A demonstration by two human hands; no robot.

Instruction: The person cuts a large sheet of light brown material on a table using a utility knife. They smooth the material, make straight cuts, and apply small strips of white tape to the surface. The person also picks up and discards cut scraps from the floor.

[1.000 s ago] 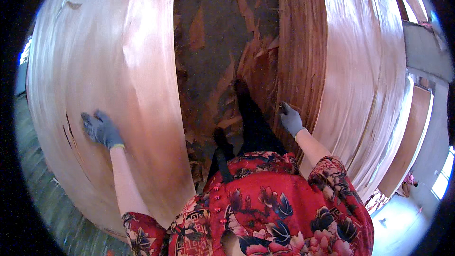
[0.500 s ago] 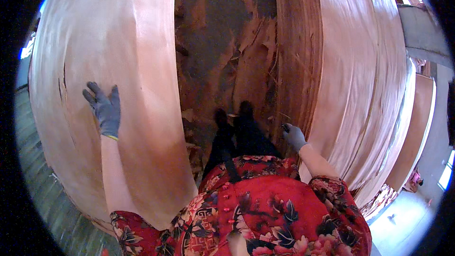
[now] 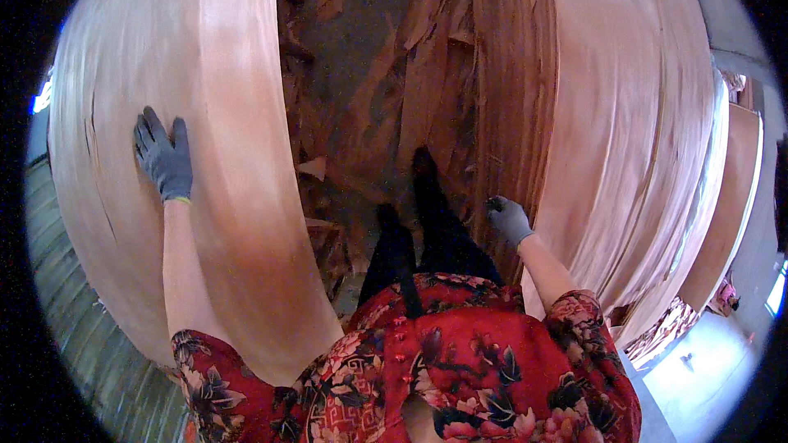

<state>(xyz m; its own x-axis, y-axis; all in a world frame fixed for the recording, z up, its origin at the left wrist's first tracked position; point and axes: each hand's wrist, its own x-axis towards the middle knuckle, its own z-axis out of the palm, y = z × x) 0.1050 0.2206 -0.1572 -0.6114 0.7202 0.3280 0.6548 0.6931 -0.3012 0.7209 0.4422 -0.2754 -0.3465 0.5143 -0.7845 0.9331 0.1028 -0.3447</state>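
My left hand (image 3: 164,156), in a grey glove, lies palm down with fingers spread on a pale wood veneer sheet (image 3: 246,156) that tops the left stack. On the other side, my right hand (image 3: 509,217), also gloved, hangs by the dark layered edge (image 3: 513,74) of the right-hand veneer stack (image 3: 624,115). Its fingers are curled round something dark and small that I cannot make out. A long split runs through the left sheet near my left hand.
My feet stand in a narrow aisle (image 3: 353,41) strewn with torn veneer scraps (image 3: 423,74). More veneer stacks (image 3: 730,180) stand at the far right, beside a pale floor patch (image 3: 689,361). A ribbed green surface (image 3: 90,328) runs along the lower left.
My left hand has slid forward along the left sheet, its fingers now straighter. My feet have shifted in the aisle. My right hand stays low and curled beside the right stack.
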